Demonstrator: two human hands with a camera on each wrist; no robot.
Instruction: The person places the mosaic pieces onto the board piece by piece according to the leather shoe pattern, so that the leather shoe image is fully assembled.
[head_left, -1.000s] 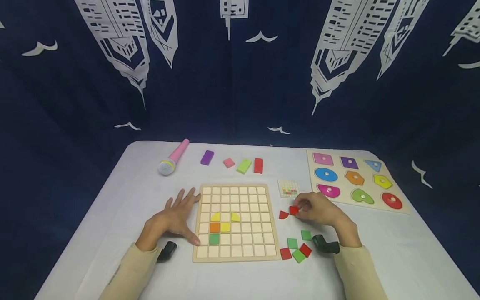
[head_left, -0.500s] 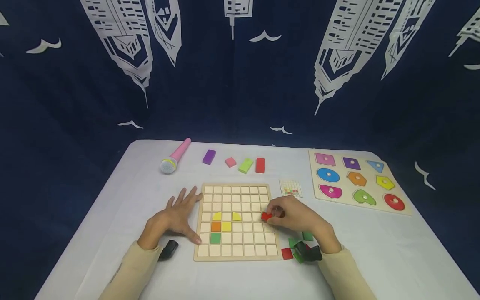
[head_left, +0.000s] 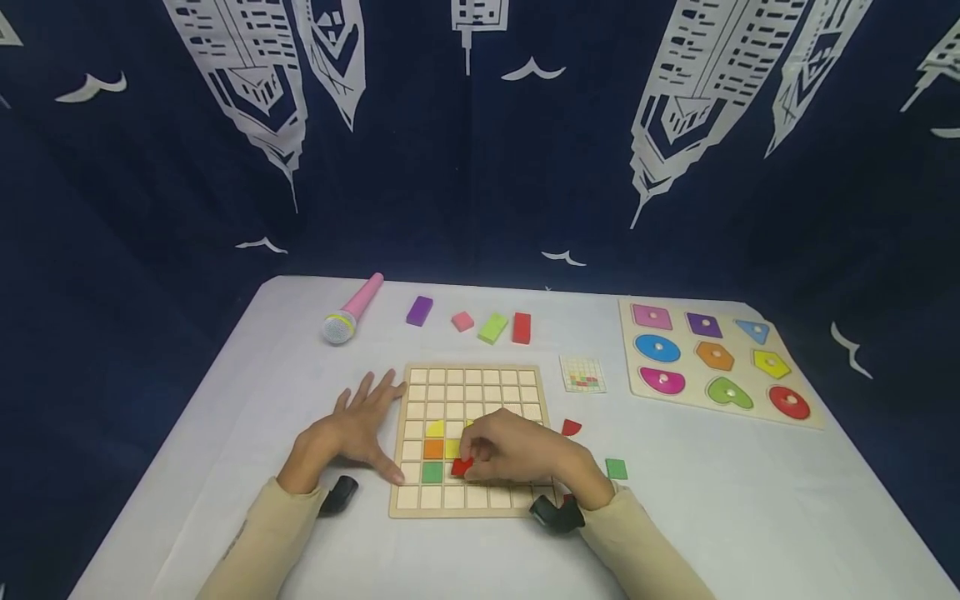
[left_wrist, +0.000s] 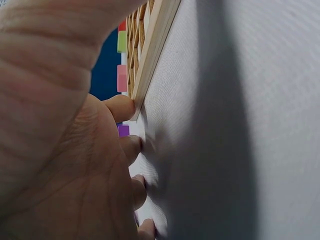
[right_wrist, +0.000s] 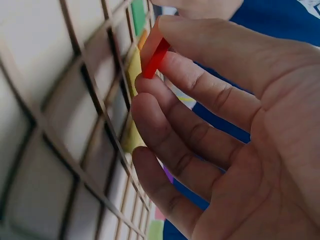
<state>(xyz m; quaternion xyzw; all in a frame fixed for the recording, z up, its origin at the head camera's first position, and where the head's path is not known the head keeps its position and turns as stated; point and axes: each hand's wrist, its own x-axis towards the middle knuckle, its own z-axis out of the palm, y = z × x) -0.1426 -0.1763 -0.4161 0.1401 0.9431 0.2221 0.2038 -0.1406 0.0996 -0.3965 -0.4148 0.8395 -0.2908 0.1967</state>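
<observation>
A wooden grid board [head_left: 472, 512] lies flat on the white table. Along its left edge rests my left hand [head_left: 348, 435], fingers spread, with the thumb and index fingertip against the frame. My right hand [head_left: 513, 447] pinches a red square tile [right_wrist: 154, 52] between thumb and fingers, over the cell right of the green tile [head_left: 432, 472]. Above that green tile sits an orange tile [head_left: 433, 449], with a yellow square [head_left: 452, 448] beside it. One yellow quarter-round tile [head_left: 436, 428] shows in the row above; another is mostly hidden by the right hand.
Right of the board lie a red quarter-round tile [head_left: 572, 427], a green tile [head_left: 616, 469] and a small pattern card [head_left: 582, 375]. A shape puzzle board [head_left: 720, 358] is at back right. Behind the grid are a toy microphone [head_left: 352, 309] and several coloured blocks [head_left: 492, 328].
My right hand has carried the red tile leftward from the table beside the board to above the grid's lower left cells. The left hand has stayed at the board's edge.
</observation>
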